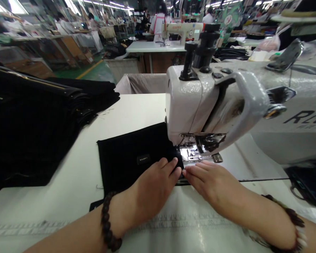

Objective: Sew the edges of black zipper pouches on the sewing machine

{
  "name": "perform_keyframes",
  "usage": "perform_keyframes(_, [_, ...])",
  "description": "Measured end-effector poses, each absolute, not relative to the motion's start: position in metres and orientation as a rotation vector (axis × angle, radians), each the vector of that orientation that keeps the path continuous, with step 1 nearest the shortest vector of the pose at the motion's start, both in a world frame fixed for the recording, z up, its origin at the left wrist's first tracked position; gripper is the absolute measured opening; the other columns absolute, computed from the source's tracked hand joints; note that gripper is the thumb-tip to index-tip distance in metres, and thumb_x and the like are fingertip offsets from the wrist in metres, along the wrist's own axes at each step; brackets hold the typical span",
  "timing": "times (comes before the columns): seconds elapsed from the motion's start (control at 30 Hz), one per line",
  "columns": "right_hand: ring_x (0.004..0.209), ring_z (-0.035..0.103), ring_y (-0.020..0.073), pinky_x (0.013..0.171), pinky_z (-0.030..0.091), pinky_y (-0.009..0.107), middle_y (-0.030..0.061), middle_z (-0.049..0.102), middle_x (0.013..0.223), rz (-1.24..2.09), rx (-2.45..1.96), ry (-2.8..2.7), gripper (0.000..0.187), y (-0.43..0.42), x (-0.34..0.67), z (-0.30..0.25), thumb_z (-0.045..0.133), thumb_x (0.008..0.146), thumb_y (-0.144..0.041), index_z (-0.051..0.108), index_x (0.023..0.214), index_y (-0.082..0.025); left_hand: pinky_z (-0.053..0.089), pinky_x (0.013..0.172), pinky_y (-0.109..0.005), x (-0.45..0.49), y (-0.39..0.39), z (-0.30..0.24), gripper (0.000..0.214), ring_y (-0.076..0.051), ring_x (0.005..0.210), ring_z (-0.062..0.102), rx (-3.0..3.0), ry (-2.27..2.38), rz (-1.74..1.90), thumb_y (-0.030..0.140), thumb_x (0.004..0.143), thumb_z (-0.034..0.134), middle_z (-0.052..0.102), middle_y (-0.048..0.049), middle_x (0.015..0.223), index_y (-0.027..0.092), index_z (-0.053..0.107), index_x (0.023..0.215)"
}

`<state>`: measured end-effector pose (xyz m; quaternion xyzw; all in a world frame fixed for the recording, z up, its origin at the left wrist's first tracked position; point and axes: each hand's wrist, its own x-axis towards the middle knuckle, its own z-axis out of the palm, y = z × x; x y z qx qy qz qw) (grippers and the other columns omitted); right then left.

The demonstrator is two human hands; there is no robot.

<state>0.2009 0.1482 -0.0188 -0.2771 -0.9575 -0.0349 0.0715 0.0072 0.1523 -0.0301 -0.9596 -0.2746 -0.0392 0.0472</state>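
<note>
A black fabric piece (121, 165) with a small dark label (143, 159) lies on the white sewing table, its right edge at the presser foot area of a sewing machine (184, 105). My left hand (155, 186) rests flat on the fabric, fingers stretched toward its right edge. Close beside it, my right hand (213, 181) has its fingers pressed together at the fabric's front right corner, its thumb hidden. The lit metal needle plate (193, 153) shows just beyond my right fingertips. The needle itself is hard to make out.
A tall stack of black fabric pieces (37, 126) lies on the left. A printed ruler scale (189, 223) runs along the table front. A dark item with a metal ring (310, 182) sits at the right. Behind are another sewing machine (184, 31) and several people working.
</note>
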Motion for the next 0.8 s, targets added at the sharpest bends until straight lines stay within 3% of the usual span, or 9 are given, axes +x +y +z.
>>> perform_keyframes(0.13, [0.067,0.055,0.0198,0.061,0.043,0.033,0.0104,0.061,0.077,-0.087,-0.863,-2.797,0.022,0.154,0.203,-0.024,0.042,0.082,-0.007,0.062,0.091,-0.007,0.036,0.089,-0.035,0.004,0.163,-0.032,0.035,-0.023,0.112,0.048,-2.944,-0.803,-0.022,0.011,0.082,0.045,0.055,-0.0156,0.119,0.005,0.05,0.116])
perform_keyframes(0.3, [0.068,0.056,0.0204,0.06,0.042,0.032,0.0101,0.062,0.077,-0.084,-1.069,-2.509,0.027,0.159,0.21,-0.025,0.038,0.089,-0.019,0.063,0.081,-0.014,0.031,0.1,-0.035,-0.002,0.173,-0.029,0.038,-0.022,0.117,0.045,-3.106,-0.846,-0.037,0.01,0.082,0.045,0.053,-0.0136,0.123,0.005,0.048,0.119])
perform_keyframes(0.5, [0.084,0.054,0.0245,0.071,0.042,0.038,0.0117,0.061,0.093,0.209,-1.25,-2.486,0.028,0.17,0.213,-0.026,0.039,0.089,-0.031,0.06,0.101,-0.016,0.041,0.091,-0.031,-0.01,0.185,-0.016,0.04,-0.018,0.102,0.055,-3.379,-1.245,-0.37,0.004,0.078,0.039,0.061,-0.0094,0.112,0.01,0.053,0.116])
perform_keyframes(0.6, [0.076,0.054,0.02,0.068,0.042,0.033,0.0071,0.06,0.081,0.439,-1.226,-2.489,0.029,0.174,0.219,-0.019,0.04,0.089,-0.036,0.06,0.083,-0.017,0.041,0.09,-0.029,-0.012,0.184,-0.016,0.039,-0.017,0.102,0.054,-3.354,-1.189,-0.414,0.006,0.08,0.04,0.06,-0.0085,0.113,0.01,0.051,0.117])
perform_keyframes(0.73, [0.058,0.048,0.0109,0.057,0.039,0.025,-0.0003,0.053,0.064,0.933,-0.945,-2.65,0.042,0.177,0.236,0.001,0.034,0.093,-0.037,0.052,0.061,-0.018,0.039,0.09,-0.033,-0.007,0.173,-0.019,0.036,-0.021,0.103,0.053,-3.124,-0.793,-0.108,0.007,0.081,0.042,0.057,-0.0117,0.118,0.006,0.052,0.116])
perform_keyframes(0.8, [0.056,0.048,0.0097,0.056,0.038,0.023,-0.0009,0.053,0.062,0.941,-0.901,-2.694,0.044,0.175,0.242,0.007,0.035,0.094,-0.036,0.051,0.058,-0.017,0.04,0.085,-0.035,-0.003,0.167,-0.019,0.036,-0.023,0.1,0.054,-2.988,-0.694,0.04,0.009,0.08,0.045,0.056,-0.0135,0.119,0.005,0.053,0.115])
